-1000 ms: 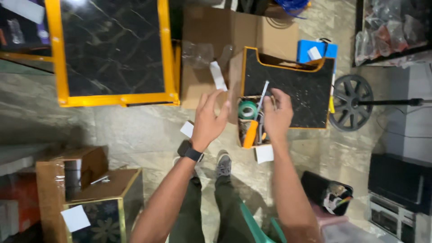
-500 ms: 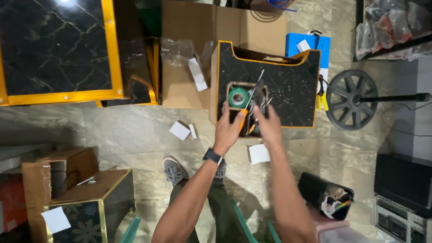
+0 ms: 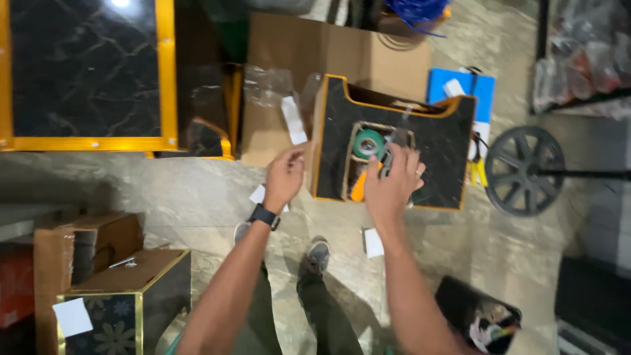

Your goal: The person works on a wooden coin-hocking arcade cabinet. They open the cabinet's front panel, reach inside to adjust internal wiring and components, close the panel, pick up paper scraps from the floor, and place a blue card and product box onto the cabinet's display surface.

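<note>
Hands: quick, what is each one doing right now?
Left hand: loosely curled at the edge of the black gold-trimmed panel, holding nothing visible.
Right hand: reaching into the small tool box; grip cannot be told.

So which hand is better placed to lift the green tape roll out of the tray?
Probably the right hand: its fingers are already over the tray beside the green tape roll. The left hand sits at the black panel's left edge.
</note>
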`<state>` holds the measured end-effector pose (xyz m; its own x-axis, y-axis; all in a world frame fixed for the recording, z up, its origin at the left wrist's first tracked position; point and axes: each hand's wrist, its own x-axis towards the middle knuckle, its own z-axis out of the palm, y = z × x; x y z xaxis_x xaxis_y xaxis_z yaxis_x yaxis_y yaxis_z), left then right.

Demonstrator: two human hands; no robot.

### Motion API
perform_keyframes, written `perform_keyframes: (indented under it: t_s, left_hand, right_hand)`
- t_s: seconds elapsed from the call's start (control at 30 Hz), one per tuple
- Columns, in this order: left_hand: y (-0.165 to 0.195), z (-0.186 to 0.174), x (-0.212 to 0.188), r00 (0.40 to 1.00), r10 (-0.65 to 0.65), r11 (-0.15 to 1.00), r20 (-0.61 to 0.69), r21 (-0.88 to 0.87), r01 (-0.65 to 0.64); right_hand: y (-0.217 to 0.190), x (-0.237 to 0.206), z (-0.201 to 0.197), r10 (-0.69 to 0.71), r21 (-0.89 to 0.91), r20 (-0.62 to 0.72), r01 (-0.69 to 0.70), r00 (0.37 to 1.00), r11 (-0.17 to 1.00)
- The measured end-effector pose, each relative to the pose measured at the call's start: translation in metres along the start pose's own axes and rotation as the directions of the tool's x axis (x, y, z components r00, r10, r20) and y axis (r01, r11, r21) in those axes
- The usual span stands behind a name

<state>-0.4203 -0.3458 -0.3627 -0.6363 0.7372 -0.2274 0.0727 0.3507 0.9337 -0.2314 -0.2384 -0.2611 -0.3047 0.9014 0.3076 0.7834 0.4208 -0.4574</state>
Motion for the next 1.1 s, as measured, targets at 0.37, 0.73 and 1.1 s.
perform_keyframes:
  t_s: [0.37, 0.73, 1.1]
  left_hand:
    - [-0.070, -0.076, 0.101, 0.937, 0.331, 0.713, 0.110, 0.621, -0.325]
    - [-0.108, -0.052, 0.189, 0.896, 0.351, 0.657, 0.272, 0.610, -0.443]
    - [-0.167, -0.042, 0.190, 0.969, -0.224, 0.789, 0.100, 0.602, 0.120]
  right_hand:
    - [-0.130, -0.003, 0.190, -0.005, 0.288, 0.322, -0.093, 0.947, 0.953]
    - [-0.105, 0.027, 0.317, 0.327, 0.003, 0.343, -0.349, 0.881, 0.937]
    - [-0.073, 0.045, 0.350, 0.536, 0.318, 0.320, -0.622, 0.781, 0.716]
